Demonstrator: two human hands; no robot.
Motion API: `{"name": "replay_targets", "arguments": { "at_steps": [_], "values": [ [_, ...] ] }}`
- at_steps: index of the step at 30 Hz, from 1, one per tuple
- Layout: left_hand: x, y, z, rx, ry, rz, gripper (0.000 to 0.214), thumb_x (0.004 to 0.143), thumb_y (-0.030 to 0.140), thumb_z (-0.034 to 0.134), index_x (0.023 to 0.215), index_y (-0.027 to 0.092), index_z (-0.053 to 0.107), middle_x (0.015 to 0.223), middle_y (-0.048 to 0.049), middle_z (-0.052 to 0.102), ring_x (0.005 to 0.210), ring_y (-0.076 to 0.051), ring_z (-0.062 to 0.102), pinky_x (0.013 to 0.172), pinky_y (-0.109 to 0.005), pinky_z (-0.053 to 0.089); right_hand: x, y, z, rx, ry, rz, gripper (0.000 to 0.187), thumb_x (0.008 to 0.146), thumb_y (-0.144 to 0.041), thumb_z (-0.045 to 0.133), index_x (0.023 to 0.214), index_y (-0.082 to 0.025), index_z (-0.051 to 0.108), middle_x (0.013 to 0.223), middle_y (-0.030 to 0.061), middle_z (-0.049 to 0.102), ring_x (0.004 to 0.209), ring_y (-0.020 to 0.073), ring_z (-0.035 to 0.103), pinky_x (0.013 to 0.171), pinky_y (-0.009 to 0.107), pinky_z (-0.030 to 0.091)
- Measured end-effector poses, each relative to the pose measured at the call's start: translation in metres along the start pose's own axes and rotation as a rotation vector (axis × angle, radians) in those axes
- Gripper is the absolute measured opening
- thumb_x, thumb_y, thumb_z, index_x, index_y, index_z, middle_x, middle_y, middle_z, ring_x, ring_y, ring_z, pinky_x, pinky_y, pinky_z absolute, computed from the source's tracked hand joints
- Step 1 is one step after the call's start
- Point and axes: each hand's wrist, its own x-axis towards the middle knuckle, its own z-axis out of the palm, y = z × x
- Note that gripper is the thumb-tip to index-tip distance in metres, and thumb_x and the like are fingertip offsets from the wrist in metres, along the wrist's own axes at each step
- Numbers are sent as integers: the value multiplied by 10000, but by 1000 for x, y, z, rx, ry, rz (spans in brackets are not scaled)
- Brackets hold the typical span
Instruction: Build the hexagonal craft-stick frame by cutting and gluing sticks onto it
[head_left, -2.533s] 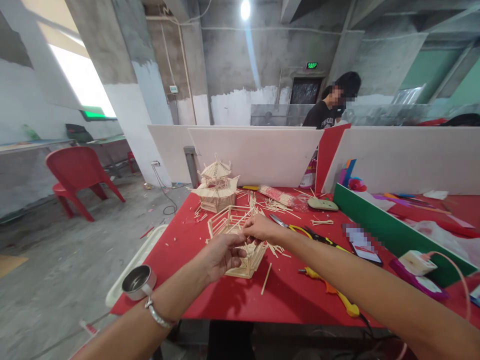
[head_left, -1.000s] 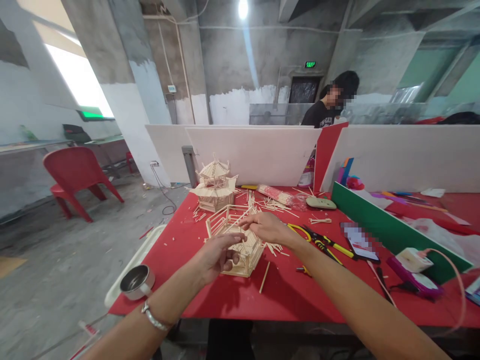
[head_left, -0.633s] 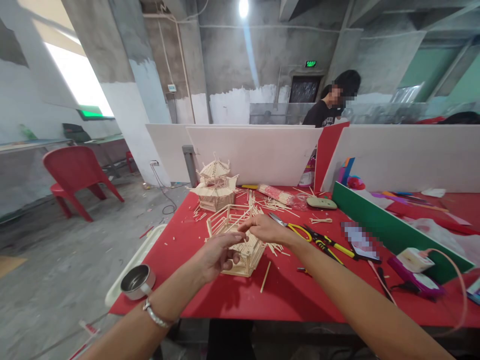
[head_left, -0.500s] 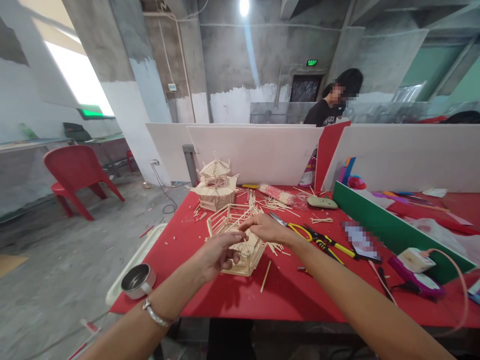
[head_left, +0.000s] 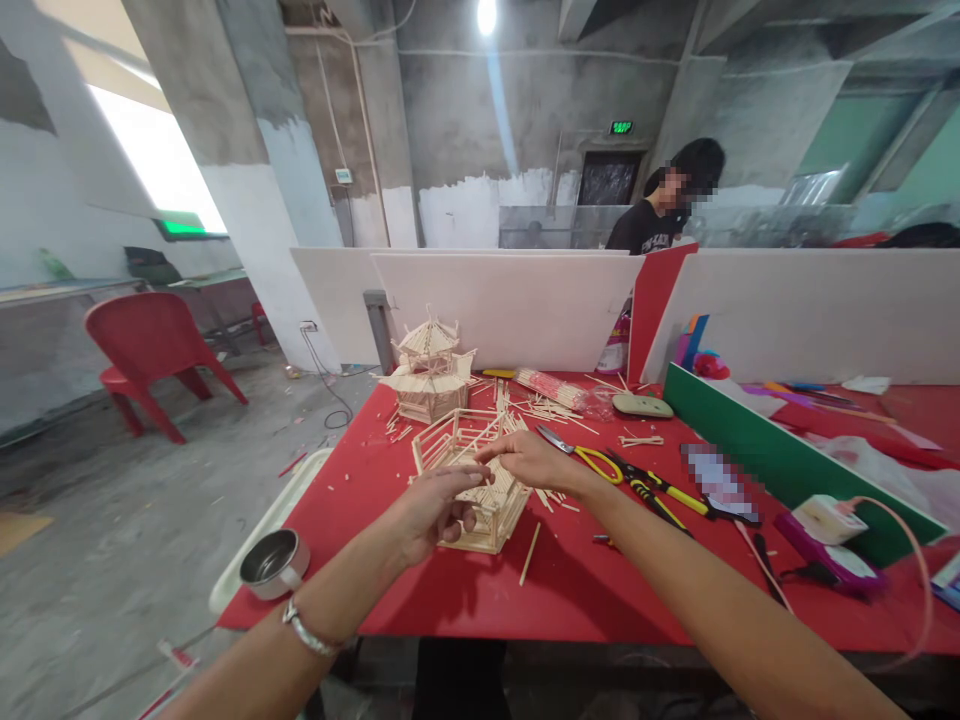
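Observation:
A half-open frame of thin wooden sticks (head_left: 491, 533), with railings around a slatted floor, rests on the red table in front of me. Over its near left side is my left hand (head_left: 439, 510), index finger and thumb reaching in and the other fingers curled. My right hand (head_left: 529, 462) comes over from the right, fingers bent down and close together. The fingertips of both hands nearly meet above the frame; whatever they pinch is too small to make out. Behind it stands a roofed pavilion of sticks (head_left: 431, 375). A loose stick (head_left: 530, 553) lies nearby.
Right of the frame are scissors (head_left: 596, 462) and yellow-black pliers (head_left: 660, 485). Loose sticks (head_left: 551, 408) and a beige computer mouse (head_left: 643, 405) lie behind. A metal cup (head_left: 275, 562) stands at the left edge. A green divider (head_left: 787, 450) borders the right; a person (head_left: 652, 222) is beyond the white panels.
Both hands keep almost the same pose over the stick frame. The whole view has shifted very slightly; nothing else has visibly moved.

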Motion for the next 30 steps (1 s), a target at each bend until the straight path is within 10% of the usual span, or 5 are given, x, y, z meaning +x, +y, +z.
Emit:
{"name": "replay_targets", "arguments": {
  "at_steps": [30],
  "values": [
    [3,-4,-5,-13,-39,8,266,747,298,712,983,177,697,1158,-91,622,475,-40,573,312,-141,216,0,6,2,-5,19,-4,571,664,-103,402,1101,-222,750,1105,6,741,1087,190,658,982,316,465]
  ]
}}
